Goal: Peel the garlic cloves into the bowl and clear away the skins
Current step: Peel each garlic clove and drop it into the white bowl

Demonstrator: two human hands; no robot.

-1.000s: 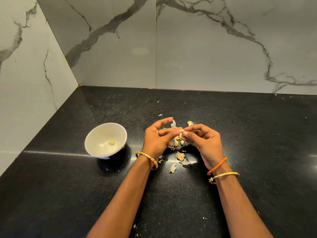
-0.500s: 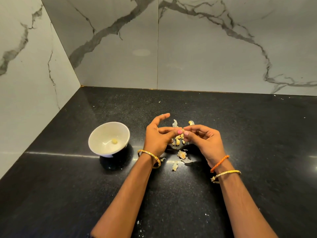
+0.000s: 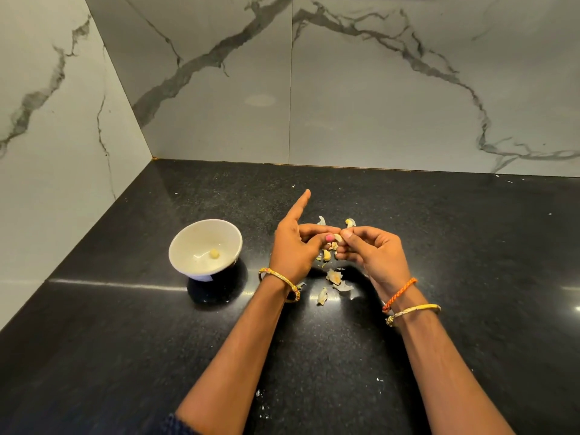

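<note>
Both hands meet above the black counter and pinch one small garlic clove (image 3: 338,237) between their fingertips. My left hand (image 3: 293,246) holds it with thumb and middle fingers while its index finger points up and away. My right hand (image 3: 375,255) pinches the clove's other end. A white bowl (image 3: 188,246) stands to the left of my left hand with one peeled clove (image 3: 214,254) in it. Loose skins (image 3: 334,276) and several cloves (image 3: 326,255) lie on the counter under and behind the hands.
The black stone counter (image 3: 439,230) runs into a corner of marble wall at the left and back. Small skin flakes (image 3: 260,403) lie near the front edge between my forearms.
My left index finger has lifted and straightened upward. The hands stayed together on the clove. The camera view has shifted slightly.
</note>
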